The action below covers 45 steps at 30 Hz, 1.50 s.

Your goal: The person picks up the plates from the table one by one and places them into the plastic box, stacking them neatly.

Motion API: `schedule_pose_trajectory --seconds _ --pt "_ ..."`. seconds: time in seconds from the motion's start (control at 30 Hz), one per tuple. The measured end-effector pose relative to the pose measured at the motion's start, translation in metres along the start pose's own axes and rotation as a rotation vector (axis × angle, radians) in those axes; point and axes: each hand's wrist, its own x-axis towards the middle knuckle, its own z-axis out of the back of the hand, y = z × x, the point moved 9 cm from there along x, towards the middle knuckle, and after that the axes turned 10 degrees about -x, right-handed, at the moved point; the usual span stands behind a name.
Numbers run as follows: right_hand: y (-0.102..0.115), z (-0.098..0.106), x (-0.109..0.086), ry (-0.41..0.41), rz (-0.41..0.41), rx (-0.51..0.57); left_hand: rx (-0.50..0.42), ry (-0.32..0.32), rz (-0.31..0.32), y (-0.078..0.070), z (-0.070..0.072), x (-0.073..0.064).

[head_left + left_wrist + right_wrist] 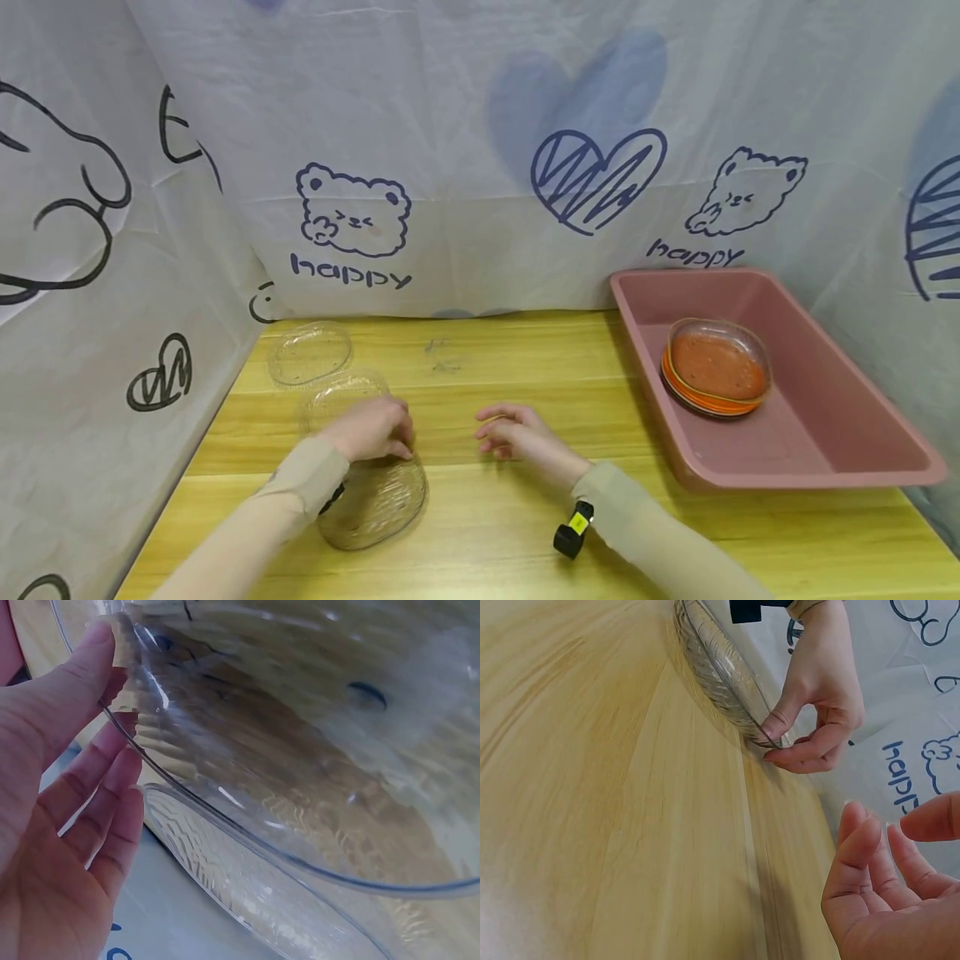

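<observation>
Left hand [367,431] pinches near clear dish [378,502]; right hand [519,435] hangs loosely curled

From my remote seat I read the head view as a clock face. The left hand sits between 7 and 8 o'clock, and the near clear dish lies just below it, at 7. In both wrist views I see the thumb and fingers closed narrowly on the dish's rim. I can't tell whether the whole base touches the wooden table [491,533].

I have the right hand between 5 and 6 o'clock, over the table and apart from the dishes. Its fingers are softly bent, holding nothing, with a moderate gap to the thumb.

At 8 o'clock I see the middle clear dish [336,402], blurred and partly hidden by the left hand. The far clear dish [310,356] lies on the table between 8 and 9, near the table's back edge.

Between 3 and 4 o'clock I have the pink bin [813,442]. Against its left side inside sits a stack of dishes [716,371], orange layers with a clear one on top.

Behind everything hangs a pale cloth [480,242]. On it I make out a bear drawing [354,212] at 10 o'clock and a striped heart [598,182] between 1 and 2.
</observation>
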Motion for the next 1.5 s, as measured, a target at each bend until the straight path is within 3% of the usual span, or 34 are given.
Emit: schedule_pose_trajectory --seconds 0.5,0.93,1.17,1.5 --pt "-0.008 0.01 0.0 -0.018 -0.03 0.069 -0.133 0.059 0.071 0.001 -0.008 0.018" --pt "-0.013 0.015 -0.001 -0.034 -0.048 0.118 -0.204 0.057 0.124 0.007 -0.016 0.029" --pt "-0.016 0.019 -0.002 -0.045 -0.066 0.137 -0.233 0.023 0.096 0.009 -0.015 0.035" --pt "-0.017 0.025 -0.005 -0.047 -0.076 0.162 -0.394 0.003 0.161 0.01 -0.015 0.037"
